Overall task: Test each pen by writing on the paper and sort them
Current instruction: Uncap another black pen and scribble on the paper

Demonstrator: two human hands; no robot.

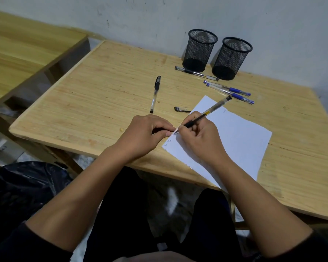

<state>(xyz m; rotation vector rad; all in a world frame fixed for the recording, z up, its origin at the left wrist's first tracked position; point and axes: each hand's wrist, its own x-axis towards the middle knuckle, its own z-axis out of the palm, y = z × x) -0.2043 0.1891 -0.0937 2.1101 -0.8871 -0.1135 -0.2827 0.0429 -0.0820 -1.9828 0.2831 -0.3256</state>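
Observation:
My right hand (199,135) grips an uncapped black pen (212,108), its tip touching the left edge of the white paper (240,138). Small scribbles show near the paper's left corner and top edge. My left hand (146,133) rests beside the paper with curled fingers, its thumb and fingertips at the sheet's left edge. The pen's black cap (181,109) lies just beyond my hands. A capped black pen (155,94) lies to the left, another black pen (195,73) in front of the cups, and two blue pens (229,91) lie side by side.
Two empty black mesh pen cups (200,50) (231,57) stand at the table's (102,82) far edge by the wall. A second wooden table (17,50) stands to the left. A black bag (19,188) sits by my left knee.

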